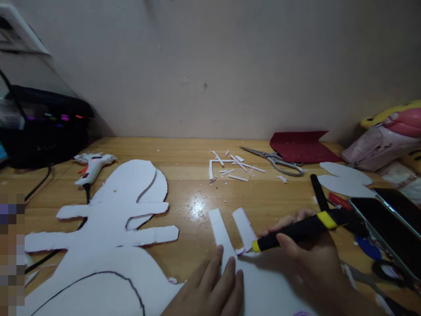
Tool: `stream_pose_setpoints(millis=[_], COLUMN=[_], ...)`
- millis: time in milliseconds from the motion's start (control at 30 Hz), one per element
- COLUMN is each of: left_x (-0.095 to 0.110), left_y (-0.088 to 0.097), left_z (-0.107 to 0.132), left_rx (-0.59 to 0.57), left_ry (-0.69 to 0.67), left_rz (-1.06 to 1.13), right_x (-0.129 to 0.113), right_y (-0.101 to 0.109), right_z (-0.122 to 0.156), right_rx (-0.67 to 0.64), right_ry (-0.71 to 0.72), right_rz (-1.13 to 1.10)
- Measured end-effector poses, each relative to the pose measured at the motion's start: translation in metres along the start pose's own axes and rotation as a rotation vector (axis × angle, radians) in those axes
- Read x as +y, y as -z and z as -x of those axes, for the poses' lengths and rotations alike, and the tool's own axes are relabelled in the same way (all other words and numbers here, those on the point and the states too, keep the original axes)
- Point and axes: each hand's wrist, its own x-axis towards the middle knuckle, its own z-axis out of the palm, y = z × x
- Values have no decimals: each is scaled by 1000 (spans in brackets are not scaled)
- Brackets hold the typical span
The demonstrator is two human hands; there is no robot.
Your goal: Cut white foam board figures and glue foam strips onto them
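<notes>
Overall, the wooden tabletop (187, 193) is carrying the work. A large white cutout (98, 228) is lying at the left. Beside it, a two-pronged white board (263, 285) is lying beneath the left hand (213, 289) — fingers slightly spread, pressing, gripping nothing. The right hand (315, 254) is gripping a black-and-yellow tool (296, 230), its tip meeting the right prong's base. Farther back, scissors (271, 159) are resting — small white offcuts (238, 177) are lying alongside.
</notes>
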Motion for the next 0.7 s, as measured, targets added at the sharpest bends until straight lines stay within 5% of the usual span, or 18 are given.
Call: stream_pose_setpoints(millis=[200,300,400,533,600,700], left_x=[4,0,-11,-33,-43,-52], left_y=[-17,-9,9,48,66,79], left_z=[4,-2,-10,-29,-41,-59], left_rx=[118,47,-75,-94,-141,-229], left_ry=[17,15,30,217,289,267], left_rz=[-60,-5,143,399,458,466], right_x=[-2,-23,-56,-100,-110,-103], right_y=[-2,3,15,31,37,44], right_z=[5,-3,-18,-22,-11,16], right_rx=[102,163,190,50,-41,30], right_ry=[-17,-61,-10,62,34,11], right_rz=[53,-37,-61,29,222,582])
